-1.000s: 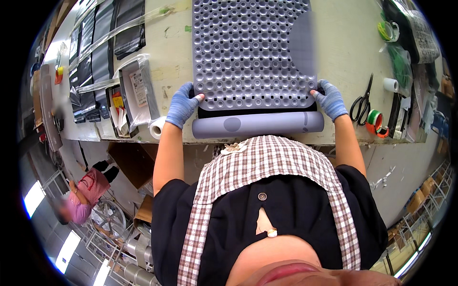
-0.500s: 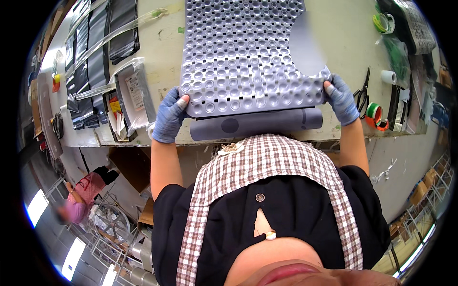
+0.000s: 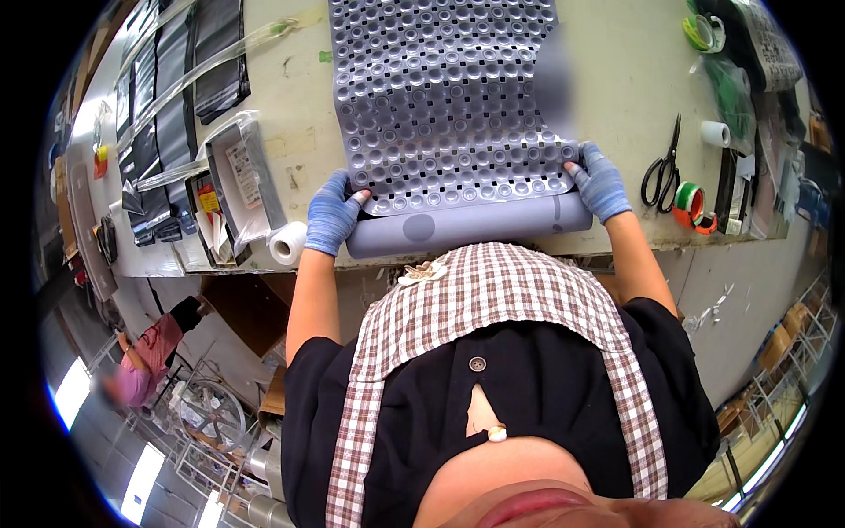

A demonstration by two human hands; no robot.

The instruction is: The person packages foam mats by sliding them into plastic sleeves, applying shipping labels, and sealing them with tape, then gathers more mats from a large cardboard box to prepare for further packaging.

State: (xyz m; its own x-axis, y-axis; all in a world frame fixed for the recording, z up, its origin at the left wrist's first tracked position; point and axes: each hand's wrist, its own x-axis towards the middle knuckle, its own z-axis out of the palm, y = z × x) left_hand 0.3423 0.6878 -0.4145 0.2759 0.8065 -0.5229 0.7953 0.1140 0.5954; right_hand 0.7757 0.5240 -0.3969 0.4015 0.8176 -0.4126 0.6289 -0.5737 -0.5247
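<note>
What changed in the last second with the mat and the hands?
Both gloved hands, left hand and right hand, kept gripping the mat and rolled its near edge farther up the table; the roll looks slightly thicker. Scissors and tape rolls stayed put.

A packing workshop, by the look of it: a long scuffed tabletop carrying scissors, tape rolls and stacks of dark plastic bags, with metal racks lining the concrete floor and another person working nearby.

Head-worn fisheye, straight down, close.
</note>
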